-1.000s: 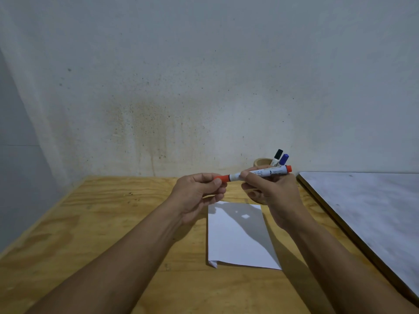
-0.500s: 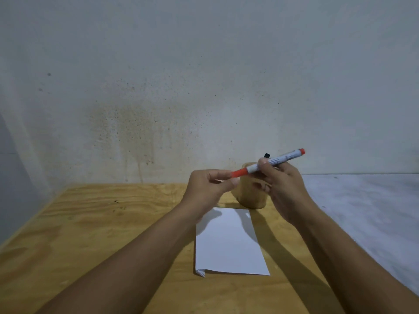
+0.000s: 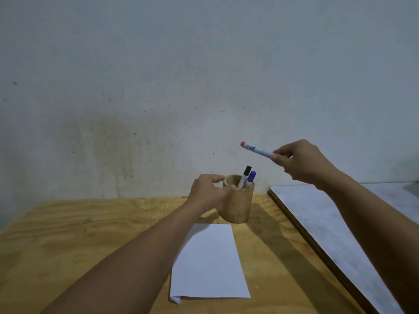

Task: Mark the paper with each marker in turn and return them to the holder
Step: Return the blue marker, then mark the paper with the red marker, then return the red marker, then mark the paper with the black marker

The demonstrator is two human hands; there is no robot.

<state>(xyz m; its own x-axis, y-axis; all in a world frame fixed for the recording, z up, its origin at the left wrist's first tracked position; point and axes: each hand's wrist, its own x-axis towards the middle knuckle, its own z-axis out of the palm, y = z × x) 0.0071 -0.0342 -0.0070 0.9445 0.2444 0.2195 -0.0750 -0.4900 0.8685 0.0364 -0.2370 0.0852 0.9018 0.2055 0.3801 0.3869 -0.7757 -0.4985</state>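
Desk [image 3: 68, 245]: bare plywood, wavy grain, matte. Wall [image 3: 204, 75] behind it: rough plaster, speckled and stained low down. A grey-white board [image 3: 328, 234] with a dark edge lies along the desk's right side.

Holder [image 3: 238, 205]: short wooden cylinder, open top, upright near the desk's back edge. In it a black-capped marker [image 3: 246, 175] and a blue-capped marker [image 3: 251, 177] lean to the right, caps up, side by side.

Paper [image 3: 210, 264]: plain white sheet, flat, just in front of the holder; near-left corner folded under. No marks can be made out on it.

Left hand [image 3: 208, 193]: arm reaches forward over the sheet's left edge; fingers curled loosely beside the holder's left rim. Contact with the rim and contents of the grip cannot be told.

Right hand [image 3: 303, 164]: raised above and to the right of the holder, clear of the desk. Grip pinched on the red marker [image 3: 256, 150], a white barrel with a red end pointing up-left; its other end is hidden in the fingers.

Open room: wide bare desk to the left; free air between the red marker and the holder's mouth.
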